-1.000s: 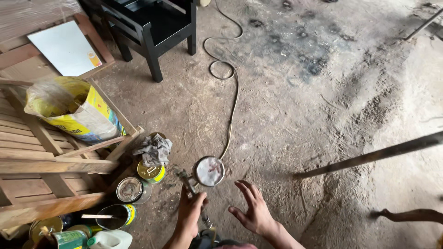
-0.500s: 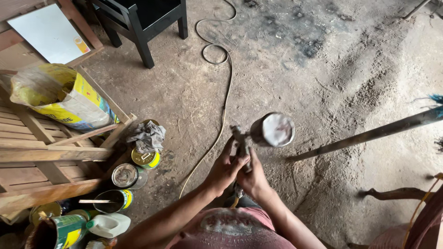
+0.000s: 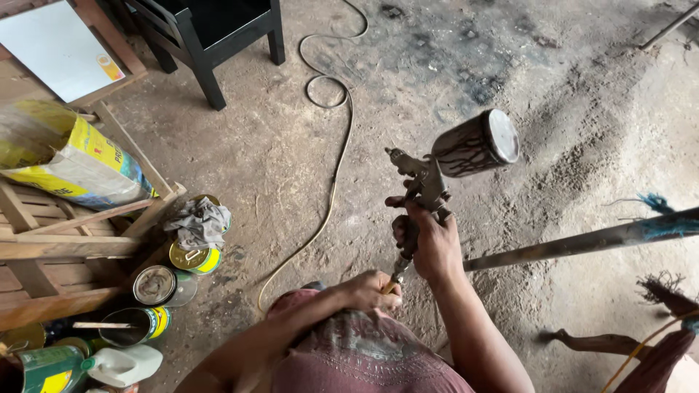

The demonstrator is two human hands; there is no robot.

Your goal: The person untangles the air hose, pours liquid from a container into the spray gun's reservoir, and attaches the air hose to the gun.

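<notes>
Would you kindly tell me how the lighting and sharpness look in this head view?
Head view: soft, even daylight with faint shadows; spray gun and right hand sharp; pale sheen on the cup lid; wide-angle bending toward the edges.

my right hand (image 3: 431, 244) covers the spray gun (image 3: 444, 164) grip and trigger; my left hand (image 3: 370, 290) hides the fitting beneath it. far left of both hands, paint cans (image 3: 153, 285) run off the bottom edge, contents unreadable.
</notes>
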